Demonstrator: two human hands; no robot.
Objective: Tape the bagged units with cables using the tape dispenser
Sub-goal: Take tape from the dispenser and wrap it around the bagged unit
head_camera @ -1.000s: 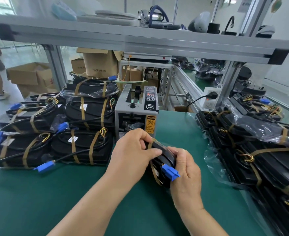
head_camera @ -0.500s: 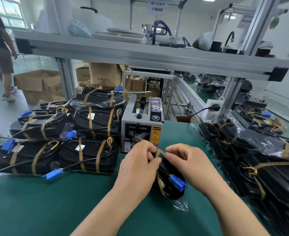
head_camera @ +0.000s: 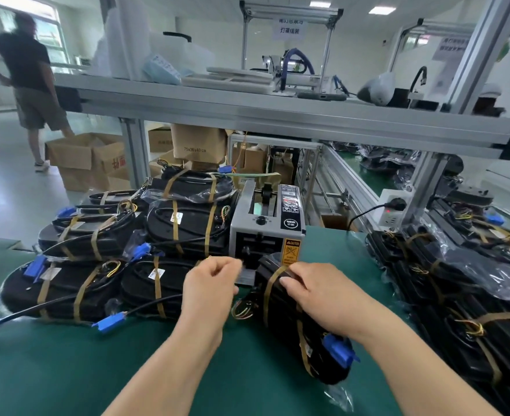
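A black bagged unit [head_camera: 289, 328] stands on its edge on the green mat [head_camera: 67, 370], just in front of the grey tape dispenser [head_camera: 265, 226]. Brown tape bands wrap it, and a blue cable connector [head_camera: 339, 351] hangs at its near end. My right hand [head_camera: 323, 298] grips the unit's top, fingers lying over the far tape band. My left hand [head_camera: 210, 283] is off the unit, fingers curled at the dispenser's outlet. Motion blur hides whether it pinches tape.
Taped units [head_camera: 184, 223] are stacked left of the dispenser, with blue connectors sticking out toward me. More bagged units [head_camera: 458, 295] are piled along the right. A power strip [head_camera: 393, 210] sits behind. An aluminium shelf beam [head_camera: 277, 118] runs overhead. A person [head_camera: 28, 70] stands far left by cardboard boxes [head_camera: 85, 163].
My left hand let go of the unit and moved left and forward to the dispenser outlet. My right hand shifted onto the unit's top. The camera tilted up.
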